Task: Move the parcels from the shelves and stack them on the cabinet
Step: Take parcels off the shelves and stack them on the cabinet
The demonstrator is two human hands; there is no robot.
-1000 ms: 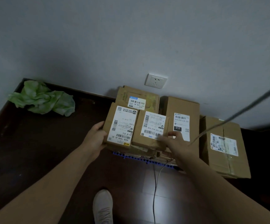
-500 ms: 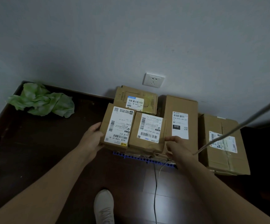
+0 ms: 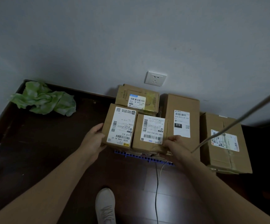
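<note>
Two small cardboard parcels sit side by side on top of lower boxes. The left parcel (image 3: 119, 126) carries a tall white label, and my left hand (image 3: 94, 139) holds its left side, thumb up along the edge. The middle parcel (image 3: 150, 133) has a barcode label; my right hand (image 3: 176, 145) grips its lower right corner with curled fingers. Behind them lies a parcel with yellow tape (image 3: 137, 99). A tall parcel (image 3: 182, 113) stands to the right, and a larger taped parcel (image 3: 224, 143) lies farther right. They rest on the dark cabinet top (image 3: 42, 143).
A crumpled green bag (image 3: 44, 101) lies at the cabinet's back left. A wall socket (image 3: 155, 78) is above the parcels. A blue strip (image 3: 140, 156) shows under the held parcels, with cables (image 3: 156, 191) hanging down. A grey cord (image 3: 244, 115) crosses the right side. My shoe (image 3: 105, 206) is on the floor.
My right hand slid from the middle parcel's label down to its lower right corner. Both small parcels shifted slightly towards the wall. My left hand stayed on the left parcel.
</note>
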